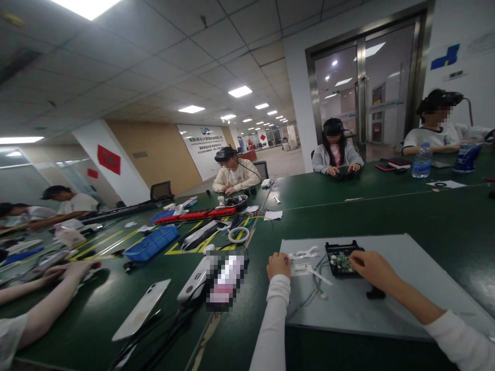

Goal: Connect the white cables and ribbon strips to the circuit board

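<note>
Ceiling panels lit a large office, with glass doors (359, 87) beyond the far side of the grey mat (348, 314) and a lettered wall sign (203, 149) off past its far left. The mat lay on a green bench (456, 221). On the mat, toward its far edge, sat a black housing (340, 248) with a green circuit board (340, 264) inside it. Well to the left of the mat stood a blue bin (154, 251), whose contents could not be made out; beyond its far right, a clear bottle (421, 162) with a blue label stood upright. The left hand (278, 265) was at the mat's left edge, just beside a white bracket (305, 253), its fingers curled; whether they gripped anything could not be told. The right hand (371, 265) reached over the mat with its fingers bent at the board's right side, and whether they pinched it or only touched it was unclear. Thin cables (317, 273) trailed across the mat's left part, and a small black piece (376, 292) lay near its middle. Grey surface spread from there toward the mat's right edge. Left of the mat lay a white power strip (193, 281) and a pale phone (141, 310).
</note>
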`<action>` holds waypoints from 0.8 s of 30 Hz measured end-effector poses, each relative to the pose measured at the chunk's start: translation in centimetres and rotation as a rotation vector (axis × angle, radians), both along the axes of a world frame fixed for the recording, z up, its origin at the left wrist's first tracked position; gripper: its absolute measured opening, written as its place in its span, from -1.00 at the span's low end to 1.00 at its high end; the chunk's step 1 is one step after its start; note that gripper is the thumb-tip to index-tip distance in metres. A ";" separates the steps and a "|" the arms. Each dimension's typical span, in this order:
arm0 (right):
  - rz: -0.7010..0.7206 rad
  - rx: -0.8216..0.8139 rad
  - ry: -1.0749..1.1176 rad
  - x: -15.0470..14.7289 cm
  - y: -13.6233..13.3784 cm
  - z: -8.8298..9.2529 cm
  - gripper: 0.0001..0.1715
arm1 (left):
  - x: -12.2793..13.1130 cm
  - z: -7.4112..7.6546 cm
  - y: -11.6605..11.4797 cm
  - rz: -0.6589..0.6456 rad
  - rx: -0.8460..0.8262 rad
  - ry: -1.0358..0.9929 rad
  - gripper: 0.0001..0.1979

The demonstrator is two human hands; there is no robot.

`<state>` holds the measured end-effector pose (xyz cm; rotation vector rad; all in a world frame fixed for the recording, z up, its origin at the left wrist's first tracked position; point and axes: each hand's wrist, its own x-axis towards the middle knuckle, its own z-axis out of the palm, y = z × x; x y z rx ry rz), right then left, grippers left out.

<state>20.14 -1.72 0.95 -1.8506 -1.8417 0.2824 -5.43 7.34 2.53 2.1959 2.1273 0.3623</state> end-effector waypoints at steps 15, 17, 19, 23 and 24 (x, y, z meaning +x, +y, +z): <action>-0.015 0.091 0.245 1.6 0.7 -0.4 -0.69 | 0.5 1.2 -0.1 -0.206 0.250 -0.336 -0.83; -0.008 0.094 0.360 1.4 0.7 -0.3 -0.68 | 1.0 1.6 -0.6 -0.272 0.296 -0.461 -0.86; 0.022 0.076 0.556 1.0 0.7 -0.1 -0.59 | 1.8 1.9 -1.3 -0.356 0.288 -0.604 -0.89; 0.181 -0.014 1.004 -0.2 0.4 0.4 -0.17 | 4.0 1.8 -2.9 -0.508 0.127 -0.847 -0.91; 0.209 -0.025 1.076 -0.4 0.3 0.5 -0.15 | 4.6 1.5 -3.3 -0.534 0.078 -0.895 -0.92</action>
